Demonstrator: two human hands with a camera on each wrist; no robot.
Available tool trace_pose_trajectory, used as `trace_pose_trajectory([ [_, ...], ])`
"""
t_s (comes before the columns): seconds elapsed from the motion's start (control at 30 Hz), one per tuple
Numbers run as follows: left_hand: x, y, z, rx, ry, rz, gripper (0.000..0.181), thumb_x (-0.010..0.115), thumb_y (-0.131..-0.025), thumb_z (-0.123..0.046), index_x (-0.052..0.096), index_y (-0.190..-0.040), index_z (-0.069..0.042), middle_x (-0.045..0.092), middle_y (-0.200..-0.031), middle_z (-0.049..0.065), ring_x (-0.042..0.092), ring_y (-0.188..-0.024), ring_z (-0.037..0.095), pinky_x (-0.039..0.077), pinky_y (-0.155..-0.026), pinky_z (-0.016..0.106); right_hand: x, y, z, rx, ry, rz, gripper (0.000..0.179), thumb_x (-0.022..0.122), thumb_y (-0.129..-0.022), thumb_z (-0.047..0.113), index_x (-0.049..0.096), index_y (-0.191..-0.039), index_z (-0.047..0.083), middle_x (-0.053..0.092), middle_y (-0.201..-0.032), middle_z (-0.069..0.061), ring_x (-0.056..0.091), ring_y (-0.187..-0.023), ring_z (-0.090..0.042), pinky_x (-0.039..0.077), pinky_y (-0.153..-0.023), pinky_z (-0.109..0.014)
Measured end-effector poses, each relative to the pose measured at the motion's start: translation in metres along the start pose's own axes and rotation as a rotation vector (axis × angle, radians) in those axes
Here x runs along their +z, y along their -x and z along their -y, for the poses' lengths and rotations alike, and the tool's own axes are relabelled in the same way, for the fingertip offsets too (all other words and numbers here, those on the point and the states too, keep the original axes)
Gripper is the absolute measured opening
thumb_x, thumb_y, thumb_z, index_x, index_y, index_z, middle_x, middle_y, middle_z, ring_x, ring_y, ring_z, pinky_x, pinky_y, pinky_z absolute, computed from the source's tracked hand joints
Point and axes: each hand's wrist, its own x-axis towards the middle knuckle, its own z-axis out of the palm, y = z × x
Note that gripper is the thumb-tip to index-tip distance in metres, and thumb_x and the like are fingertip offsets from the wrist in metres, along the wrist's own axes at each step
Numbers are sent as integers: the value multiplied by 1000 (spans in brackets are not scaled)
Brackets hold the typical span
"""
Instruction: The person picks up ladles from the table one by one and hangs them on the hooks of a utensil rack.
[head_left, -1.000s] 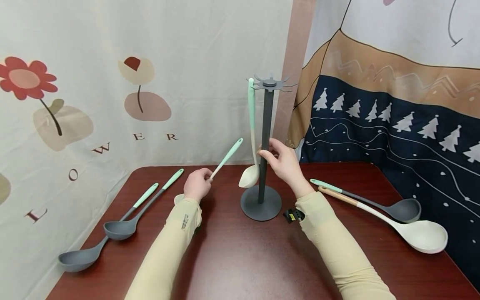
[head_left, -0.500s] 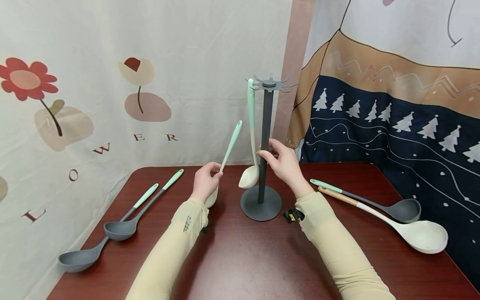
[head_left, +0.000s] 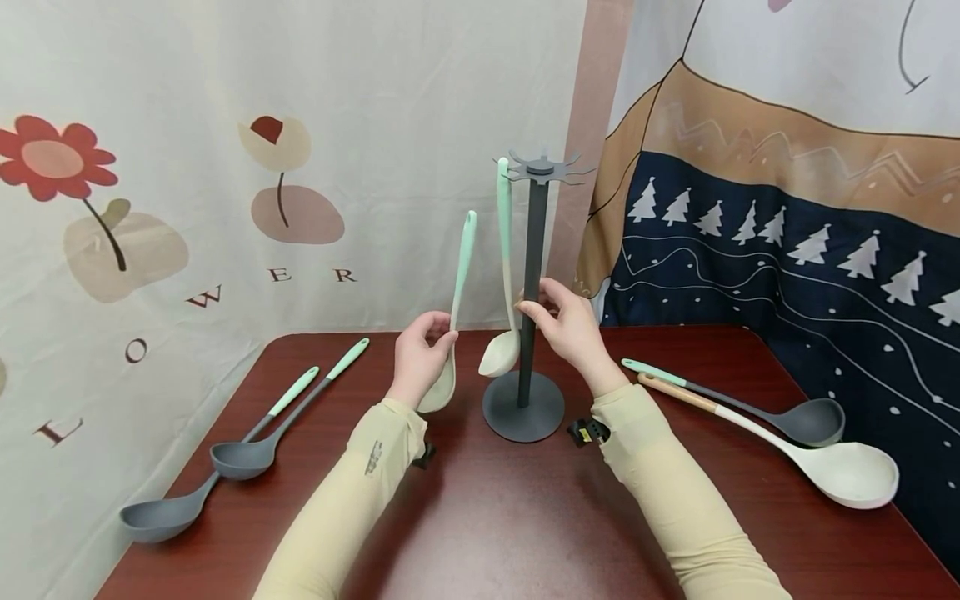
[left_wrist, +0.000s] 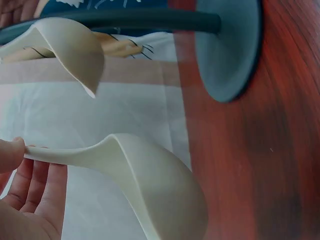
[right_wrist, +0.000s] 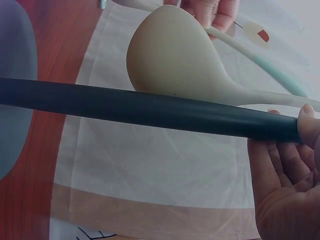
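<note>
Between thumb and fingers my left hand (head_left: 422, 357) pinches the thin shaft of a cream ladle (left_wrist: 155, 185) with a mint-green handle, held nearly upright above the table, bowl down. My right hand (head_left: 567, 327) grips the dark pole of a grey utensil stand (head_left: 533, 250) around its middle. From the stand's hooked top, on its left side, hangs another cream ladle (head_left: 498, 354) with a mint handle; its bowl is close beside the pole. In the right wrist view the fingers wrap the pole (right_wrist: 150, 112), with the hanging ladle's bowl (right_wrist: 170, 55) behind it.
Two grey ladles with mint handles, one nearer (head_left: 161, 518) and one farther (head_left: 243, 458), lie crossed on the table (head_left: 510, 533) at left. At right lie a grey ladle (head_left: 813, 421) and a large white ladle (head_left: 855, 475) with a tan handle. Curtains hang behind.
My left hand has moved right, toward the stand, raising the ladle and turning it from slanted to nearly upright. The right hand stays on the pole.
</note>
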Motion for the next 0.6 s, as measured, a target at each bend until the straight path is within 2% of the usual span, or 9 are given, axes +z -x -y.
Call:
trace_pose_trajectory([
  [0.2,0,4,-13,8,115,-5,16,70,-92,-5,69,-107,-4,67,-91,11,62,-79,23,55,-67,30,0,1,0,1,-2,1,18,67,-96,21,67,-110,9,72,-94,-6,65,-85,-22,52,-70,-37],
  [0.37,0,6,-26,28,190,-14,15,72,-91,-5,69,-106,-4,68,-90,10,63,-80,20,53,-72,29,0,1,0,-10,-3,1,18,67,-96,22,67,-110,10,72,-93,-5,65,-83,-20,51,-67,-36],
  [0.6,-2,9,-48,78,245,6,18,71,-91,-4,69,-108,0,68,-93,10,64,-85,18,52,-77,32,0,1,-1,-20,0,-6,16,67,-96,22,68,-108,11,72,-90,-3,64,-80,-19,50,-66,-36],
])
